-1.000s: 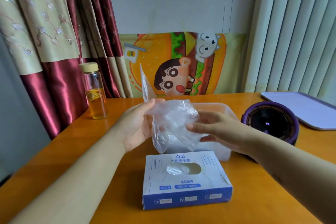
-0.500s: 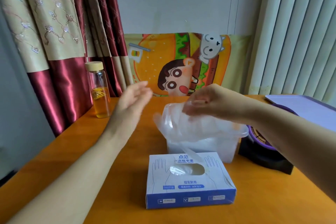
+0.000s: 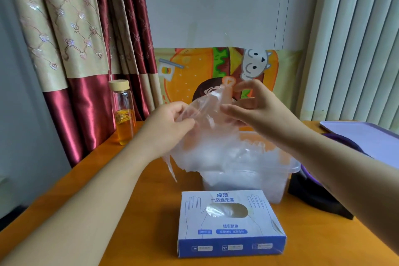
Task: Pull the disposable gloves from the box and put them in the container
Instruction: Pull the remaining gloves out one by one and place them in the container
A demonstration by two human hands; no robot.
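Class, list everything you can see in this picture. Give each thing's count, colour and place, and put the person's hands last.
glove box: one, blue and white, nearest the camera.
container: one, clear, behind the box.
piled gloves: a heap, clear, filling and overhanging the container.
held glove: one, clear, above the container.
bottle: one, clear with amber liquid, far left.
tray: one, lilac, far right.
purple and black object: one, right of the container.
table: one, orange.
curtains: red and beige, back left.
blinds: white, back right.
cartoon poster: one, colourful, against the wall.
left hand: grips the held glove.
right hand: pinches the held glove.
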